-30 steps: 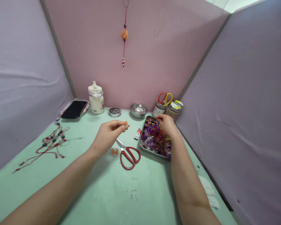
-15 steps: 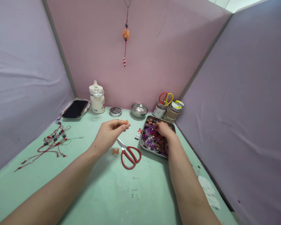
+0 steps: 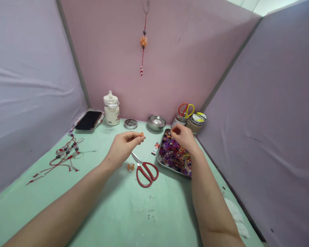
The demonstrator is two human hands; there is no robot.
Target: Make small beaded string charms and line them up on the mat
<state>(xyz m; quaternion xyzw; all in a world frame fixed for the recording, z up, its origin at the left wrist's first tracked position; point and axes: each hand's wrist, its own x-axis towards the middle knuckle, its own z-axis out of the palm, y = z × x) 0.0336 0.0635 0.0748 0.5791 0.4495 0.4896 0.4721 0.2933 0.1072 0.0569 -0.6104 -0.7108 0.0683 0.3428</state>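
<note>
My left hand [image 3: 125, 145] pinches a small orange bead [image 3: 141, 134] between thumb and fingertips, above the table. Over the far part of a metal tray [image 3: 167, 167] my right hand [image 3: 182, 135] has its thumb and fingers closed together; what is in them, if anything, is too small to name. Purple, dark and orange beads [image 3: 171, 147] fill the tray, along with some tangled thread. Below my left hand lies a little cluster of orange and clear beads [image 3: 130, 167]. Red-handled scissors [image 3: 147, 171] lie beside it with their blades pointing away.
Red corded bead strings [image 3: 67, 154] and a phone [image 3: 89, 120] lie at left. Along the back stand a white jar [image 3: 111, 111], a round clear case [image 3: 130, 124], a metal bowl [image 3: 156, 123] and jars [image 3: 195, 121]. A beaded pendant [image 3: 143, 42] hangs on the pink wall.
My right hand has lifted from among the beads and moved toward the tray's far edge. My left hand still holds the orange bead. The whole view has shifted slightly.
</note>
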